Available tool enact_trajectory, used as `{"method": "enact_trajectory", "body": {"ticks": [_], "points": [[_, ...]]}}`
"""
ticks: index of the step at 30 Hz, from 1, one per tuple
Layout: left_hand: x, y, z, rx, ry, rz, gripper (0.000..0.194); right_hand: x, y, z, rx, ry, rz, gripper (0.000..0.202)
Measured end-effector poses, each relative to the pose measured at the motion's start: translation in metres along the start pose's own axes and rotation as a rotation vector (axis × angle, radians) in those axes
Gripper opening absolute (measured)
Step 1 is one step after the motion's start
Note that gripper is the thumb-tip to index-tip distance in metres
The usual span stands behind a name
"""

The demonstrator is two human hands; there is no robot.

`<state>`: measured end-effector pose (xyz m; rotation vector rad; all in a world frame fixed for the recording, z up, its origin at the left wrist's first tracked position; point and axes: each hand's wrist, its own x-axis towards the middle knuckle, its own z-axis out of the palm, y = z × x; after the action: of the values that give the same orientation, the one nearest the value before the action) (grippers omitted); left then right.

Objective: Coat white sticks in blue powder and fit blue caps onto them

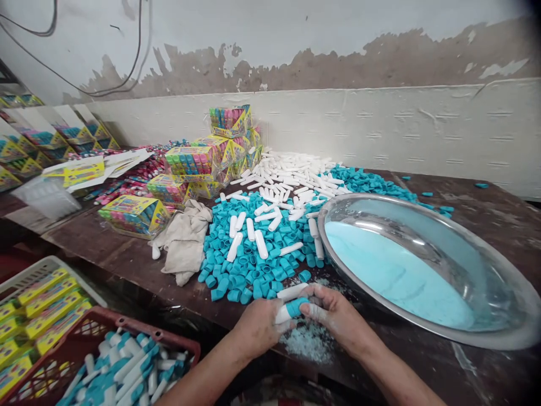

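A small white tube point(284, 313) with a blue cap point(296, 306) is being held just above the near edge of the table point(127, 256), between the two hands. The left hand point(258, 326) is being closed around the tube's white body, while the fingers of the right hand point(333, 316) are being pinched on the cap end. The piece is judged to be light, stiff plastic, and probably slippery (both hands are being dusted with pale powder, and spilled blue powder point(310, 341) is lying directly beneath). A firm grip on the body, with the cap taken between fingertips, seems the surest hold.

Just beyond, a heap of loose blue caps point(249, 265) is lying with white tubes point(291, 175) scattered over and behind it. A metal basin point(486, 332) holding blue powder is standing to the right, touching the heap. A crumpled cloth point(183, 239) and wrapped colourful boxes point(190, 160) are lying to the left, and a red crate point(177, 344) of capped tubes is sitting below the table edge.
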<state>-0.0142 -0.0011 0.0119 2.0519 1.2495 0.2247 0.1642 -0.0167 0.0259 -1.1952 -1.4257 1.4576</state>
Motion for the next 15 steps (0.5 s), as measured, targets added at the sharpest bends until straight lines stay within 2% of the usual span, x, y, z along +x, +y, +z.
{"method": "enact_trajectory", "body": {"ticks": [3,6,9,11,13,15], "points": [[0.003,0.000,0.001,0.134,-0.031,0.014,0.028,0.000,-0.003,-0.004,-0.005,-0.098,0.052,0.023],[0.004,0.003,0.004,0.191,-0.049,0.047,0.027,0.002,-0.003,0.001,0.027,-0.089,0.084,0.024],[-0.003,0.007,0.005,0.176,-0.012,0.045,0.030,0.006,-0.001,0.013,-0.046,-0.077,0.056,0.022],[-0.013,0.005,0.002,0.157,0.020,0.002,0.030,0.005,-0.001,0.020,-0.139,-0.103,0.022,0.021],[-0.030,-0.006,-0.009,0.140,0.057,-0.077,0.027,0.002,0.000,0.021,-0.209,-0.111,0.024,0.023],[-0.059,-0.028,-0.026,0.134,0.106,-0.187,0.025,-0.001,0.003,0.010,-0.236,-0.079,0.073,0.041]]}}
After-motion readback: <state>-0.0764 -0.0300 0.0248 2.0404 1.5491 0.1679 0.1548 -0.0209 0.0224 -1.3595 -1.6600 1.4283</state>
